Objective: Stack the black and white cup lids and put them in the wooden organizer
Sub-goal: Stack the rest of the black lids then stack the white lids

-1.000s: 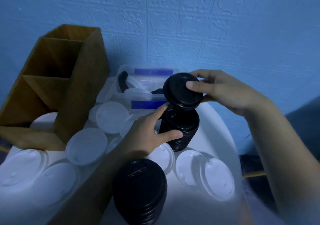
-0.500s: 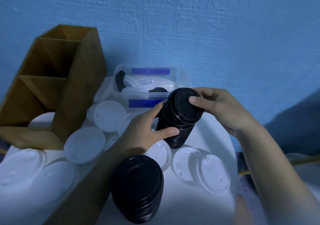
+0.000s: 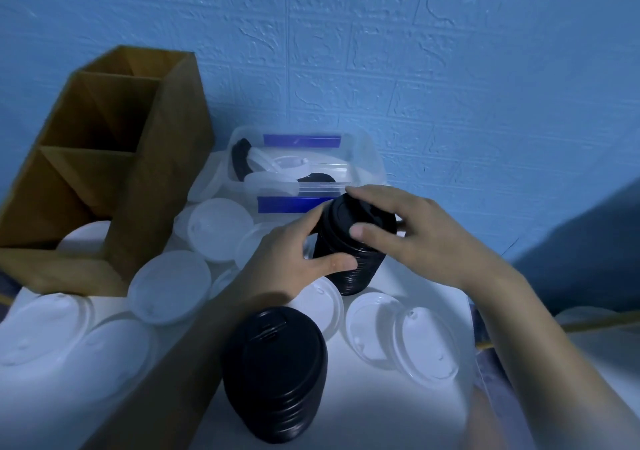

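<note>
Gripping the black lid stack (image 3: pixel 360 273) from two sides. The left hand (image 3: pixel 294 262) is wrapping thumb and fingers round the stack's middle. The right hand (image 3: pixel 412 238) is capping the top, fingers draped over the uppermost lid, thumb pressing on the near side. Both hands are clamped on it. The stack is leaning, its top tipped away from the person and its foot down on the white tabletop (image 3: pixel 374 415), right at the edge of a white lid; whether it is touching that lid cannot be told.

A second black stack (image 3: pixel 273 373) is standing nearer the person, under the left forearm, untouched. Loose white lids (image 3: pixel 221 229) are lying scattered to the left of the left hand, some overlapping, and two more overlapping ones (image 3: pixel 398 335) are lying below the right wrist.

The wooden organizer (image 3: pixel 156 179) is standing well left of the left hand, its open compartments facing up. A clear plastic container (image 3: pixel 369 158) with blue strips is sitting just beyond both hands, holding a jumble of black and white lids. A blue textured wall (image 3: pixel 415 68) is rising behind.
</note>
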Available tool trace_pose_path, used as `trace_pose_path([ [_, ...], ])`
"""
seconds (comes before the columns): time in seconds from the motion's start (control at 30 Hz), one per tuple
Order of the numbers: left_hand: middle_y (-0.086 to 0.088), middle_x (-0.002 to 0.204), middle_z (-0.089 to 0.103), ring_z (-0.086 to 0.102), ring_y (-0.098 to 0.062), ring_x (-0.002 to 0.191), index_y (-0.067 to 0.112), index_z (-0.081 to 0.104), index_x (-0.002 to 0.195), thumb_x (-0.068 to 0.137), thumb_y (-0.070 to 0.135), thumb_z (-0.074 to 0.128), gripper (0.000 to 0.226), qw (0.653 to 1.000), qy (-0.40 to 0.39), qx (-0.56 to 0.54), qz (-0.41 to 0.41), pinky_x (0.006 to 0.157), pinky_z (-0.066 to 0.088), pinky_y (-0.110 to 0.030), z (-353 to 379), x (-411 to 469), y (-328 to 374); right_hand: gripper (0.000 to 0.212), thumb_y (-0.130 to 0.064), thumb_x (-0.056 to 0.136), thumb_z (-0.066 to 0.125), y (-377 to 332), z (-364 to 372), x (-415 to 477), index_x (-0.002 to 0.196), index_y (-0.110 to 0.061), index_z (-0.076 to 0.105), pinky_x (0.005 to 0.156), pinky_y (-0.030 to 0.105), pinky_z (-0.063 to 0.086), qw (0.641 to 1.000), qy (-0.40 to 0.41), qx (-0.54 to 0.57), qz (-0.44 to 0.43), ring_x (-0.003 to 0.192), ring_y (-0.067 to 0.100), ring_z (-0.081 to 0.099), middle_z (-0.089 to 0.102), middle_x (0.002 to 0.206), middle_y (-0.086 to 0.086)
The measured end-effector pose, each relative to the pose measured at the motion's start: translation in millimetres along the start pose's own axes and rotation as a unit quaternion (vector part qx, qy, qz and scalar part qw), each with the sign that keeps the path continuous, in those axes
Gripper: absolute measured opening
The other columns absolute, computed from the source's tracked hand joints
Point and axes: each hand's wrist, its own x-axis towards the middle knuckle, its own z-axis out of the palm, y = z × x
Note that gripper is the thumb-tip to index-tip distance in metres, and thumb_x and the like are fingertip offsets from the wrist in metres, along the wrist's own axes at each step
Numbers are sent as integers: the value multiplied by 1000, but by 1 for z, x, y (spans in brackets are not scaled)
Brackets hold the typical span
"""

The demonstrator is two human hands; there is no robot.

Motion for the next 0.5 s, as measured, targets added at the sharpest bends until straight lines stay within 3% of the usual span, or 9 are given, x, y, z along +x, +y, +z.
trace_pose_path([
  [0.1,26,129,64,56,1,126,55,43,142,77,56,78,74,1000,1,14,0,110,45,-43,0,1,0,81,-64,78,72,-3,-4,-2,150,-39,44,116,31,37,999,-45,-26,16,134,-7,43,45,144,-34],
  [0.23,28,127,65,56,3,126,56,45,140,75,46,83,76,1000,-6,12,-13,112,44,-42,-2,1,-1,102,-72,61,74,3,-6,2,152,-42,39,115,31,40,997,-42,24,68,129,-8,50,54,141,-26],
  [0.33,24,130,65,57,-1,127,52,47,141,74,45,83,77,1000,-12,0,-16,111,44,-45,-2,2,-1,96,-65,63,79,8,-9,4,149,-45,42,115,31,40,994,-69,52,69,128,-9,51,57,137,-27],
  [0.4,22,131,65,56,-5,129,50,47,143,74,45,83,78,1000,-16,-6,-15,111,43,-46,-2,2,-2,84,-53,70,83,6,-12,7,144,-48,45,113,29,41,991,-93,64,70,127,-9,52,57,136,-29],
  [0.5,21,132,65,56,-5,129,48,49,142,74,44,83,77,1000,-13,-13,-17,112,43,-46,-2,2,-2,83,-32,80,85,6,-15,11,150,-42,41,109,22,42,986,-127,82,75,126,-10,52,55,139,-26],
])
